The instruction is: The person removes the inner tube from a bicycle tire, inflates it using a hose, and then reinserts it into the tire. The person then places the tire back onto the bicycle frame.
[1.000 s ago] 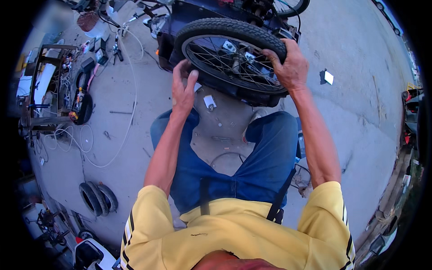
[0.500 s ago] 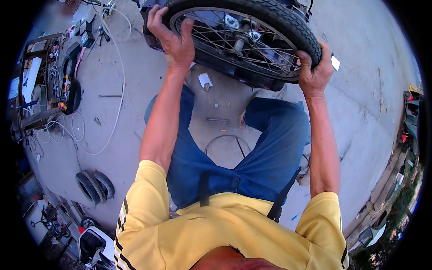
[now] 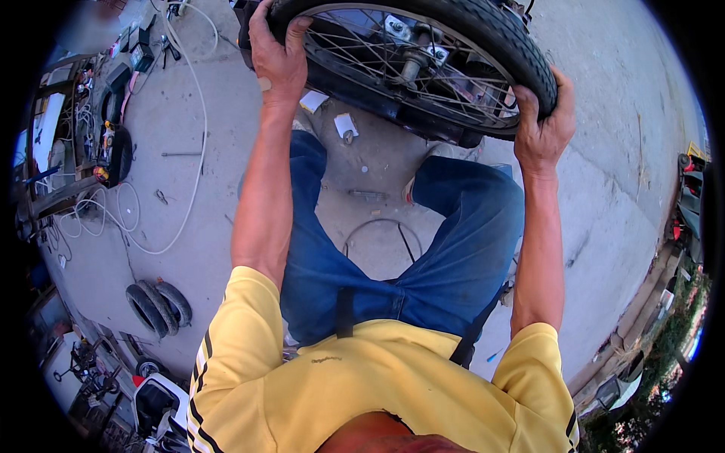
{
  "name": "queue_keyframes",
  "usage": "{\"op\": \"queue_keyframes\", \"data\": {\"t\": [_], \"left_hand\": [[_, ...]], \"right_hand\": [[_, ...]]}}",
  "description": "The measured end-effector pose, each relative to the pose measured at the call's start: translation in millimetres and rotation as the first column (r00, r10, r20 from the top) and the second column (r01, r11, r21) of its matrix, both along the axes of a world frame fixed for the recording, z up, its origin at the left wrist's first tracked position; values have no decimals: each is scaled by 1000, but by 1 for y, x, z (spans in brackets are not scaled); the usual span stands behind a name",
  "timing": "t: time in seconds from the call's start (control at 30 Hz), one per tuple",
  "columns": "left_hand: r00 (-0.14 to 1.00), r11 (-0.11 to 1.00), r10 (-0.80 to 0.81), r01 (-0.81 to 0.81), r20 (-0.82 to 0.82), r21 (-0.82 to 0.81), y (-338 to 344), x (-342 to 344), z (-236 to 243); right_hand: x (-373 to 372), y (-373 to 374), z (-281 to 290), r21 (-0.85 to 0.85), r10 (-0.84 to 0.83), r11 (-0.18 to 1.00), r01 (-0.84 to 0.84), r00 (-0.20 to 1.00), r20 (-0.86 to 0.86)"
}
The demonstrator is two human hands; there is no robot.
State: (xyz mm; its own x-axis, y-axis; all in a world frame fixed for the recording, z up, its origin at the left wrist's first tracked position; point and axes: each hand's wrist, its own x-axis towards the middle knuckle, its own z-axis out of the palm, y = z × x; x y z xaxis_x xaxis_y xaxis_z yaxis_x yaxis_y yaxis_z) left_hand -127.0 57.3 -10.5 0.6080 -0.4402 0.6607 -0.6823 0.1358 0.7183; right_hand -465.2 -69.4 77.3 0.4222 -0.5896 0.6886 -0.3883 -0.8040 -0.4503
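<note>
A spoked wheel with a black treaded tyre [image 3: 529,57] is at the top of the view, tilted, its metal hub [image 3: 413,66] near the middle of the spokes. My left hand [image 3: 281,64] is wrapped round the tyre's left side, thumb toward the rim and fingers partly cut off by the upper edge. On the opposite side, my right hand [image 3: 545,136] grips the tyre, with the thumb on the near sidewall and fingers behind. Behind and under the wheel is a dark vehicle body [image 3: 362,102]; whether the wheel is attached to it I cannot tell.
Between my feet lie a white paper piece [image 3: 345,124] and a thin black hoop [image 3: 385,223]. A pale hose [image 3: 202,136] loops across the concrete at left, near a cluttered rack [image 3: 57,200]. Several loose tyres [image 3: 158,308] stand lower left.
My left hand has shifted up and left, its thumb now nearer the tyre. My right hand and the tyre's right side have moved slightly right. More white paper shows beside my left wrist.
</note>
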Motion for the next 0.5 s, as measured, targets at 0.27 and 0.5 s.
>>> {"op": "queue_keyframes", "data": {"t": [0.27,0.5], "left_hand": [[993,997,3,-11,-117,-70,24,-3,-3],[995,989,90,-96,-51,-113,42,-6,4]], "right_hand": [[65,22,43,-358,-130,932,47,969,-212],[-47,9,-59,287,-202,941,177,978,59]]}}
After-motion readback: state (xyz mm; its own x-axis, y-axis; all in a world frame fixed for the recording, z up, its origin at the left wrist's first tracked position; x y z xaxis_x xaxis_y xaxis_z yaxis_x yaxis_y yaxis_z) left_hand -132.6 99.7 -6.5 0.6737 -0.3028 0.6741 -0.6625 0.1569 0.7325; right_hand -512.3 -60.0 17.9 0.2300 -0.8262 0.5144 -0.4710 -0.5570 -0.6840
